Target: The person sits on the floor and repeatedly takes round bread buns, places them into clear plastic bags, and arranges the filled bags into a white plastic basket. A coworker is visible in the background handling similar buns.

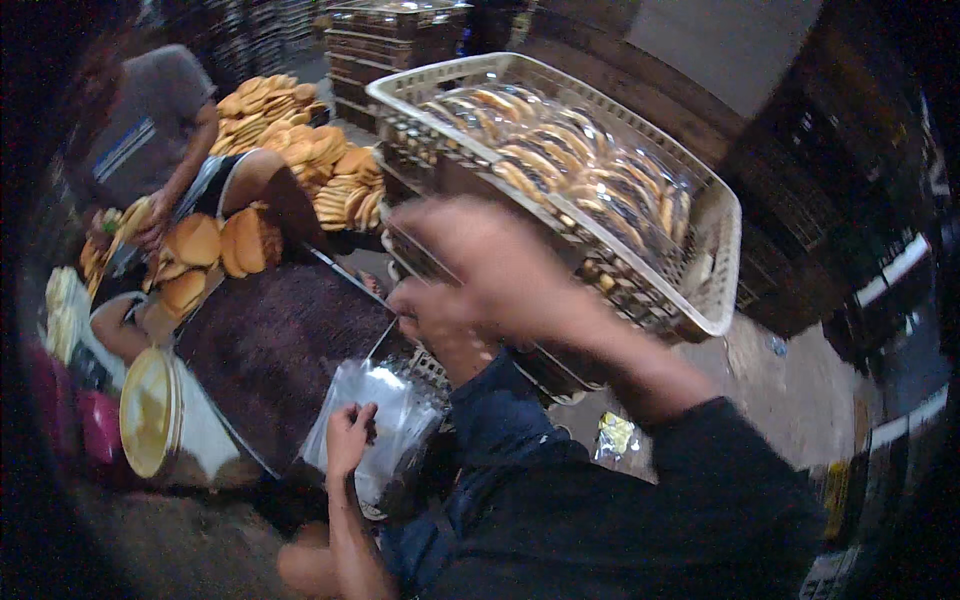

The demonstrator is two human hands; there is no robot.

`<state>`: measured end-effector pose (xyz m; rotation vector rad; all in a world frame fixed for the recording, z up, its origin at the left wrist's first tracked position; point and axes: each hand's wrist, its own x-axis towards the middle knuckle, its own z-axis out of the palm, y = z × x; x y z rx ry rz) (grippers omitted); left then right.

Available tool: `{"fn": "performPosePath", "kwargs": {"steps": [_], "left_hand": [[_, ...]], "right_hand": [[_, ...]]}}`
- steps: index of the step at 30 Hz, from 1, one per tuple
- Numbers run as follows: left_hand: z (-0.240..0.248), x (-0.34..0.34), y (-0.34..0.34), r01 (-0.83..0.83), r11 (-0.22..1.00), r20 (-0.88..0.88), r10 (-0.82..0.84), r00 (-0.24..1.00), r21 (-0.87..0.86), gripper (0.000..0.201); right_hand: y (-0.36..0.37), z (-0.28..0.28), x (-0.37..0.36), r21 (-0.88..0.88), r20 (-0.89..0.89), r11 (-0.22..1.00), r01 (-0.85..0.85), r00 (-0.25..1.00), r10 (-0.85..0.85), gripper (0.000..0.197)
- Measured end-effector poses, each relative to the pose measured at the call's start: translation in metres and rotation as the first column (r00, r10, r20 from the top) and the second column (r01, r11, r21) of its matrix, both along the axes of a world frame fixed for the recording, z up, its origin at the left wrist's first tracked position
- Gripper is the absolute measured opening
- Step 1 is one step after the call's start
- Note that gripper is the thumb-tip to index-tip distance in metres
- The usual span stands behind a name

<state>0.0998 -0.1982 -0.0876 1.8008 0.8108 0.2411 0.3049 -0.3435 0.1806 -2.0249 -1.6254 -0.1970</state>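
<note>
My left hand [347, 437] is at a pile of clear plastic bags [385, 400], its fingers curled in against the film. My right hand [480, 265], smeared by motion, is raised in front of the near side of a pale plastic crate [728, 255]; whether it holds anything is hidden by the blur. Inside the crate lie clear packs of round, flat cakes with dark filling [560, 150]. Left of the bags spreads a wide, dark purplish, grainy mass [285, 340] between thin straight edges.
Across on the left sits a co-worker [150, 130], hands near loose round golden cakes [195, 240]. More cakes are heaped [300, 150] behind. A yellowish round tub [150, 412] stands at the left. Brown crates [390, 60] are stacked at the back; a yellow-and-clear wrapper [616, 436] lies on the floor.
</note>
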Motion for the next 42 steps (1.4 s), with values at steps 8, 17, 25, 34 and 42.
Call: {"fn": "performPosePath", "kwargs": {"steps": [8,17,25,34,42], "left_hand": [[-0.008,0.01,0.025,-0.367,0.87,0.08,0.413,0.907,-0.329,0.061],[-0.013,0.014,0.061,-0.158,0.413,0.26,0.783,0.565,-0.897,0.048],[0.038,0.008,0.076,-0.418,0.565,0.399,0.814,0.421,-0.711,0.022],[0.034,-0.111,0.168,-0.855,0.276,0.624,0.779,-0.069,-0.439,0.042],[0.044,-0.126,0.161,-0.763,0.396,0.665,0.745,-0.058,-0.511,0.058]], "right_hand": [[0.12,-0.186,-0.048,0.028,-0.56,0.998,-0.054,0.826,0.061,0.02],[0.083,-0.243,-0.041,0.022,-0.998,0.996,0.084,-0.06,0.027,0.017],[0.087,-0.19,-0.045,0.021,-0.957,0.992,-0.122,0.283,0.055,0.015],[0.114,-0.218,-0.058,0.198,-0.855,0.979,-0.038,0.482,0.192,0.021],[0.169,-0.228,-0.046,0.338,-0.497,0.94,-0.033,0.842,0.208,0.029]]}}
